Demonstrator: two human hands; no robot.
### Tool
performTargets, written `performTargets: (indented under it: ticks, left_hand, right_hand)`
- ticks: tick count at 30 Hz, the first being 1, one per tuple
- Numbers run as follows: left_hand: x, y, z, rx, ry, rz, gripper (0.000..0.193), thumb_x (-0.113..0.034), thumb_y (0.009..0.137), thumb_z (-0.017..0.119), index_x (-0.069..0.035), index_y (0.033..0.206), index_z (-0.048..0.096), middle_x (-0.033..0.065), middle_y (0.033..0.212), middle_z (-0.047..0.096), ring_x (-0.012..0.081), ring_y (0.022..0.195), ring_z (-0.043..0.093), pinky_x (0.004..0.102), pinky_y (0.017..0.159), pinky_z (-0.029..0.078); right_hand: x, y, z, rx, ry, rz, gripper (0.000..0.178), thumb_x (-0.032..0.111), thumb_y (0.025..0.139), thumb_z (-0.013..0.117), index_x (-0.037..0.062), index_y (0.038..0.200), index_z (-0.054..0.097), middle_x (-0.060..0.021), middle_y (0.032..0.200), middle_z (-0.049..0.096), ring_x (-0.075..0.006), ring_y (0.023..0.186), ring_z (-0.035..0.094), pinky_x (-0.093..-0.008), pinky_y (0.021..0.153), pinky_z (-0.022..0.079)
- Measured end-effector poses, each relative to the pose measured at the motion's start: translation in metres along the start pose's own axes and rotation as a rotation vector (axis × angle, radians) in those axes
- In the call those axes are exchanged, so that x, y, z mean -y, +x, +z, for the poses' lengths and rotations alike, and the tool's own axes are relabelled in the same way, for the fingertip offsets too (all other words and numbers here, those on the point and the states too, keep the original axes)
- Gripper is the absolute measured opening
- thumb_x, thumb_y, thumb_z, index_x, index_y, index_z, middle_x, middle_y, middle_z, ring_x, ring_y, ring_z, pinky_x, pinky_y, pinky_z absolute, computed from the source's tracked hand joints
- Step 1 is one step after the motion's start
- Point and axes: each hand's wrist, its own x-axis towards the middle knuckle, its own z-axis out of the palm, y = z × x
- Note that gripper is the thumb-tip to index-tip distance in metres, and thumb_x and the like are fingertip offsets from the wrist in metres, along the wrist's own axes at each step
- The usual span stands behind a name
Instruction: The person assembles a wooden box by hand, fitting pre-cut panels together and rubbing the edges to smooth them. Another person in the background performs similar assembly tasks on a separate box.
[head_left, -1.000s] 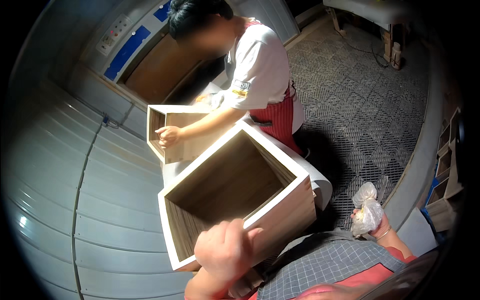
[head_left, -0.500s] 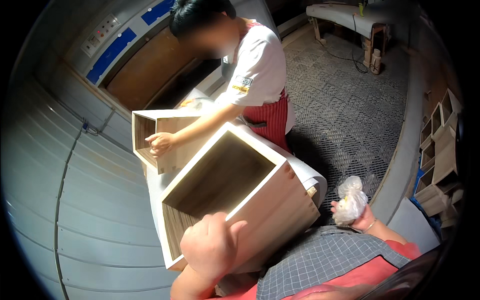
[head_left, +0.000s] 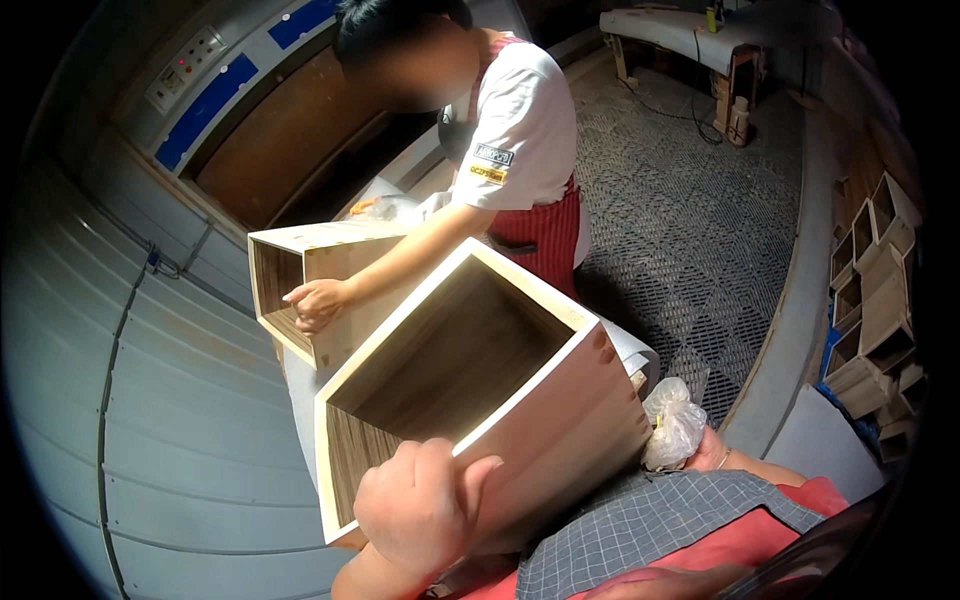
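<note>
A pale wooden box (head_left: 540, 425) with a dark, streaky inside lies tilted before me, its open side facing up and left. My left hand (head_left: 415, 500) is closed over its near rim, fingers curled inside and thumb on the outer wall. At the box's right end my right hand (head_left: 708, 448) grips a crumpled clear plastic bag (head_left: 674, 428) with whitish contents I cannot make out. The bag is up against the box, and most of the right fingers are hidden behind it.
Across from me a co-worker (head_left: 520, 130) reaches a hand to a second wooden box (head_left: 350, 262). Both boxes rest on a white-covered table (head_left: 298, 400). More wooden boxes (head_left: 880, 300) are stacked at right. A bench (head_left: 685, 38) stands far back; a control panel (head_left: 187, 68) is at upper left.
My right hand has brought the plastic bag leftward to the box's right end. My left hand keeps its hold on the rim. The co-worker's hand remains at the second box.
</note>
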Motion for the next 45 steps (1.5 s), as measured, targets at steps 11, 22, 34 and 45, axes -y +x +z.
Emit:
performTargets:
  ticks: [11, 22, 34, 45]
  left_hand:
    - [0.039, -0.021, -0.001, 0.007, 0.085, -0.095, 0.05, -0.05, 0.075, 0.08, -0.01, 0.072, 0.051, 0.006, 0.062, 0.046, 0.0267, 0.048, 0.044, 0.0365, 0.044, 0.033]
    - [0.063, -0.029, 0.018, -0.091, 0.264, -0.038, 0.054, -0.062, 0.085, 0.066, -0.011, 0.076, 0.051, 0.0033, 0.063, 0.043, 0.025, 0.051, 0.04, 0.0373, 0.049, 0.028]
    - [0.059, -0.02, 0.026, -0.15, 0.215, -0.036, 0.047, -0.054, 0.089, 0.067, -0.009, 0.084, 0.053, 0.004, 0.067, 0.048, 0.0286, 0.057, 0.048, 0.0385, 0.054, 0.036]
    - [0.051, -0.038, 0.001, -0.13, 0.151, -0.033, 0.042, -0.048, 0.086, 0.074, -0.012, 0.074, 0.056, 0.0104, 0.062, 0.053, 0.0342, 0.054, 0.051, 0.0438, 0.05, 0.039]
  right_hand:
    - [-0.005, 0.003, -0.011, -0.07, -0.087, -0.015, 0.043, 0.039, 0.096, 0.056, 0.0083, 0.124, 0.065, -0.0113, 0.126, 0.066, -0.0313, 0.119, 0.06, -0.0516, 0.107, 0.042]
    - [-0.016, 0.007, 0.004, -0.008, 0.047, -0.066, 0.044, 0.044, 0.095, 0.057, 0.0078, 0.12, 0.065, -0.0139, 0.119, 0.068, -0.0347, 0.111, 0.064, -0.0524, 0.103, 0.046]
    - [-0.024, 0.007, -0.023, 0.095, 0.105, -0.101, 0.041, 0.039, 0.099, 0.051, 0.0069, 0.12, 0.065, -0.0131, 0.122, 0.067, -0.0319, 0.113, 0.063, -0.0515, 0.103, 0.046]
    - [-0.019, -0.008, -0.031, -0.068, -0.167, -0.092, 0.048, 0.046, 0.092, 0.056, 0.0159, 0.128, 0.066, -0.0075, 0.134, 0.064, -0.0319, 0.128, 0.055, -0.0588, 0.108, 0.039]
